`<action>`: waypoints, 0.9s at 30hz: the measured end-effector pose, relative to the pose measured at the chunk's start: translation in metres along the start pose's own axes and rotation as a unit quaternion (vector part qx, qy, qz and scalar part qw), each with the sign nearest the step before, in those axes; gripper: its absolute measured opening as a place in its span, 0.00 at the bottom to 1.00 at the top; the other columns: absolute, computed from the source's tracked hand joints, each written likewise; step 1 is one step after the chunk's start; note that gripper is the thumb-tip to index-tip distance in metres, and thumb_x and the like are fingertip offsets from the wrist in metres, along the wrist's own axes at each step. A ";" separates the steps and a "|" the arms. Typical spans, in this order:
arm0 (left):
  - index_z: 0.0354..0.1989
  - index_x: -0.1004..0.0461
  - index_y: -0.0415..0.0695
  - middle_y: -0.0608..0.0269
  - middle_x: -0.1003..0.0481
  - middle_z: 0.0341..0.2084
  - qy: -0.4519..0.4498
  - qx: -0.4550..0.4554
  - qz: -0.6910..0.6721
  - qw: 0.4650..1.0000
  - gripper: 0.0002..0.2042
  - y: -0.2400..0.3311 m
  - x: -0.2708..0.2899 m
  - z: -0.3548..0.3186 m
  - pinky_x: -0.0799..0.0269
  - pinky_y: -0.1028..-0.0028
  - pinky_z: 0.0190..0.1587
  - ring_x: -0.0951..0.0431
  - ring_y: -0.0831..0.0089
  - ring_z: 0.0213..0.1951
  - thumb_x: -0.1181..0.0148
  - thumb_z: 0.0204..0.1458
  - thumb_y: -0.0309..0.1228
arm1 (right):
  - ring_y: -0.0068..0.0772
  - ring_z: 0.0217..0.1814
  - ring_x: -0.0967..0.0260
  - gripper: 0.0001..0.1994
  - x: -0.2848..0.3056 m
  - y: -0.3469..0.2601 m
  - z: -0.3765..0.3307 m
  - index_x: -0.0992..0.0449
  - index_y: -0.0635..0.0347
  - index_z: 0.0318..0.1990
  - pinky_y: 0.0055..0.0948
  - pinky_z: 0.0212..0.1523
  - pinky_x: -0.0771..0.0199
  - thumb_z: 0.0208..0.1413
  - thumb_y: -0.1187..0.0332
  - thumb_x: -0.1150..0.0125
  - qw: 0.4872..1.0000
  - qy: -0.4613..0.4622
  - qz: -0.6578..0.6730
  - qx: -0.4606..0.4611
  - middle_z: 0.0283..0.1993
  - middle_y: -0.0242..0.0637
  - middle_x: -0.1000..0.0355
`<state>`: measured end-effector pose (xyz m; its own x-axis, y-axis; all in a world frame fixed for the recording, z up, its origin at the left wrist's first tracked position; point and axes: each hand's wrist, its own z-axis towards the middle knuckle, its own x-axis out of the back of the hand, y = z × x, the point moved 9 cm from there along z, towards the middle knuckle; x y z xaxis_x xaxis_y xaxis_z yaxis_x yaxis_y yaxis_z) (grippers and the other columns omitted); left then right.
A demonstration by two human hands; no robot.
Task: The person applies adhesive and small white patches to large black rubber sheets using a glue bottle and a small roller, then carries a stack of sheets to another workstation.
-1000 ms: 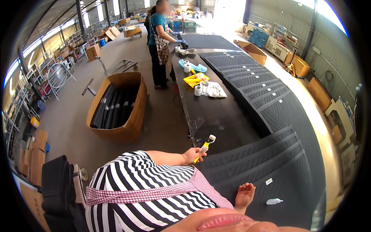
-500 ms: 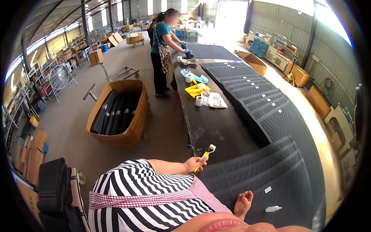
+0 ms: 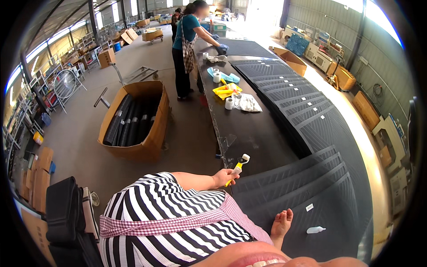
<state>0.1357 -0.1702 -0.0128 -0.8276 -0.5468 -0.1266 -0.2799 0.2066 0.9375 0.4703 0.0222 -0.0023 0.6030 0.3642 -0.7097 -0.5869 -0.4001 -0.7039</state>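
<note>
Head view shows the left hand (image 3: pixel 224 178) closed around a yellow-handled roller (image 3: pixel 238 166) at the table edge, the right hand (image 3: pixel 282 224) resting open-fingered on black mats (image 3: pixel 307 187) bearing small white labels (image 3: pixel 309 207).

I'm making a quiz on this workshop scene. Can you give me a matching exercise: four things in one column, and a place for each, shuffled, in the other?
Things:
1. Roller tool
2. Right hand
3. Cardboard box
4. Yellow tray

Places:
A. On the floor beside the table, holding black rolls
B. Resting on a ribbed black mat
C. In the left hand, at the table edge
D. Farther up the table, near a roll of tape

Pairs: 1-C, 2-B, 3-A, 4-D
</note>
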 end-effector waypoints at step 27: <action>0.48 0.24 0.41 0.66 0.24 0.38 -0.046 0.019 -0.050 0.998 0.14 -0.012 0.009 0.009 0.27 0.75 0.37 0.23 0.78 0.34 0.42 0.62 0.39 | 0.36 0.37 0.33 0.08 -0.040 -0.029 -0.022 0.29 0.57 0.37 0.32 0.37 0.31 0.66 0.68 0.54 0.712 -0.023 -0.610 0.348 0.36 0.35 0.32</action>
<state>0.1274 -0.1700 -0.0287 -0.8354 -0.4900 -0.2492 -0.3796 0.1861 0.9062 0.4752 0.0012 0.0474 0.8843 0.1179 0.4518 0.2223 0.7446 -0.6295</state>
